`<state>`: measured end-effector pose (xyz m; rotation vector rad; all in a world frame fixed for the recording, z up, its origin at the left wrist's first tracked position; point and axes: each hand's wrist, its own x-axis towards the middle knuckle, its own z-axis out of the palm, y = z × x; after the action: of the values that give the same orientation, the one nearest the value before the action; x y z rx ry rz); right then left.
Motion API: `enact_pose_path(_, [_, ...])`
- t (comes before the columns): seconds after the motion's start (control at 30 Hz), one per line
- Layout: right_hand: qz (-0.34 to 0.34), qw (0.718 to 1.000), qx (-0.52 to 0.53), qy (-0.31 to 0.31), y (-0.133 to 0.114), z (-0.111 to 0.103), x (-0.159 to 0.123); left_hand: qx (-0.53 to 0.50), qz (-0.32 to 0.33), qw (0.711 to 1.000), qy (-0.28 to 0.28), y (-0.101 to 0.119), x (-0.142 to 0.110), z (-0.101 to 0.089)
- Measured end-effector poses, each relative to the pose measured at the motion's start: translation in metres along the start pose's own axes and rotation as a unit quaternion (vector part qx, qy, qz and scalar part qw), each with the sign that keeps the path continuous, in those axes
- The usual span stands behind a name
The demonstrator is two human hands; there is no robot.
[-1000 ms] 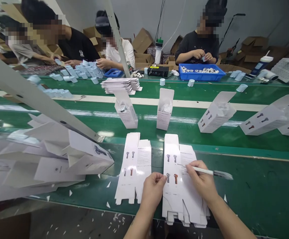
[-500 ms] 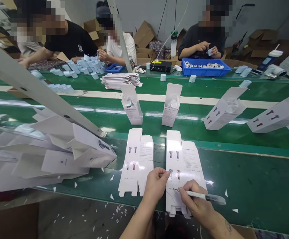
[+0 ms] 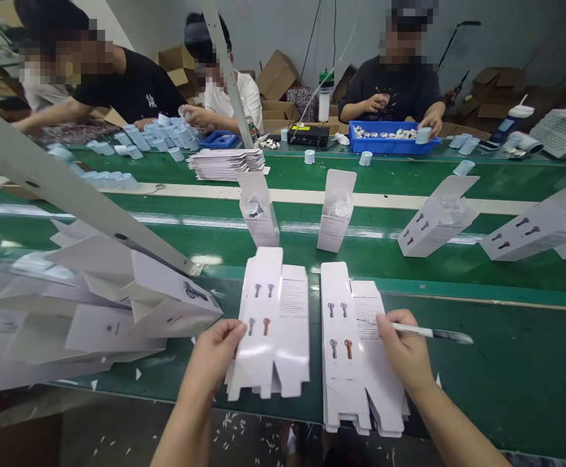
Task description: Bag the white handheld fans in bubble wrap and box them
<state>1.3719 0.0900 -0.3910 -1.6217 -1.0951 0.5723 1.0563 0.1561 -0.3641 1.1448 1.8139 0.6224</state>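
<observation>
My left hand [image 3: 213, 355] is closed on the left edge of a flat printed carton [image 3: 258, 355], thumb on its face. That carton lies on the left pile, slightly askew over what is under it. Between the fingers of my right hand [image 3: 407, 353] is a slim white pen [image 3: 422, 331] with a clear end, its tip pointing left. The pen is over the right pile of flat cartons [image 3: 340, 389], which show four-earpiece-style pictures of small grey and orange devices. Whether the tip touches the carton I cannot tell.
Opened white boxes [image 3: 334, 230] stand on the green belt beyond. Folded cartons [image 3: 166, 295] crowd the left under a slanted metal bar [image 3: 83, 201]. Across the belt, people work beside a blue tray [image 3: 385, 144], light-blue cups [image 3: 166, 139] and a paper stack [image 3: 224, 165].
My left hand has moved left from the right pile, and a flat carton now lies in its grip on the left pile. My right hand and pen have moved up and right.
</observation>
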Motion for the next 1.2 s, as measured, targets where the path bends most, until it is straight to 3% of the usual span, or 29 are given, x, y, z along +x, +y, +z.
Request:
enact_pose_path(0.07, [-0.027, 0.999, -0.019, -0.033, -0.002, 0.007, 0.006, 0.143, 0.044, 0.984, 0.098, 0.002, -0.002, -0.007])
enact_pose_path(0.13, [-0.034, 0.998, -0.029, -0.053, 0.0, 0.012, 0.007, 0.193, 0.096, 0.967, 0.139, 0.008, -0.014, 0.008])
enact_pose_path(0.17, [-0.033, 0.997, -0.035, -0.056, 0.001, 0.014, 0.006, 0.174, 0.112, 0.972, 0.115, 0.012, -0.022, 0.022])
enact_pose_path(0.23, [-0.033, 0.997, -0.045, -0.052, 0.004, 0.014, 0.004, 0.094, 0.109, 0.99, -0.005, 0.016, -0.04, 0.058])
enact_pose_path(0.3, [-0.036, 0.997, -0.053, -0.052, 0.006, 0.015, 0.004, 0.022, 0.084, 0.99, -0.113, 0.017, -0.053, 0.095])
enact_pose_path(0.33, [-0.037, 0.996, -0.056, -0.055, 0.007, 0.015, 0.004, 0.001, 0.075, 0.988, -0.138, 0.015, -0.056, 0.11])
enact_pose_path(0.43, [-0.047, 0.994, -0.067, -0.071, 0.007, 0.018, 0.007, -0.039, 0.04, 0.99, -0.129, 0.008, -0.058, 0.139])
enact_pose_path(0.67, [-0.072, 0.996, -0.038, -0.031, -0.004, 0.006, -0.006, -0.103, -0.013, 0.985, -0.14, 0.004, -0.05, 0.137])
enact_pose_path(0.73, [-0.087, 0.994, -0.035, -0.056, -0.007, -0.001, -0.022, -0.103, -0.013, 0.985, -0.136, 0.004, -0.049, 0.134])
enact_pose_path(0.9, [-0.109, 0.974, -0.061, -0.187, -0.003, -0.005, -0.058, -0.124, -0.031, 0.98, -0.155, 0.004, -0.045, 0.134])
enact_pose_path(1.2, [-0.14, 0.958, -0.097, -0.23, 0.0, 0.005, -0.061, -0.17, -0.006, 0.971, -0.169, 0.003, -0.045, 0.14])
